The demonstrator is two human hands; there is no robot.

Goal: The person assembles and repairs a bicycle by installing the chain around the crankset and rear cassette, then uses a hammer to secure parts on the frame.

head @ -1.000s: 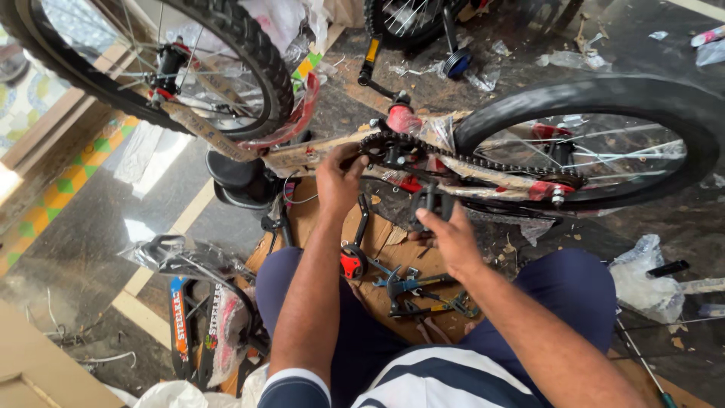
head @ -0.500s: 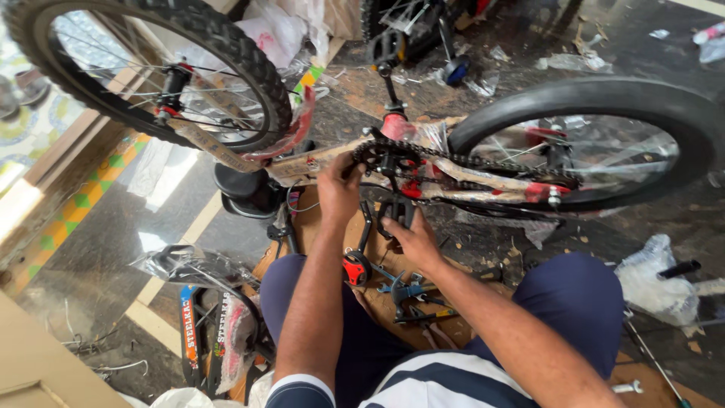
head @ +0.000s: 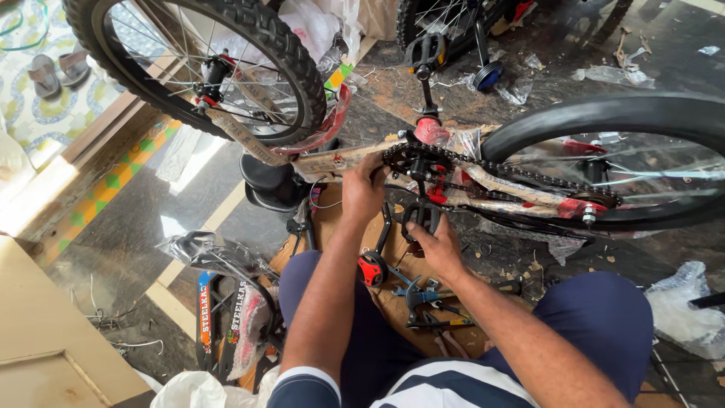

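now the left hand point(head: 364, 189) has its grip clenched on the wrapped bicycle frame point(head: 332, 160) beside the chainring point(head: 411, 159), while the right hand point(head: 436, 243) grasps the black pedal point(head: 423, 217) below it, above the tool-strewn floor point(head: 136, 227).

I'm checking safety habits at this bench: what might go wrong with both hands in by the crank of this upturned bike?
The left hand rests beside the chainring and chain; if the crank turns, fingers may get pinched. The right hand works at the pedal, where a slip might strike the teeth. Loose tools lie between the knees.
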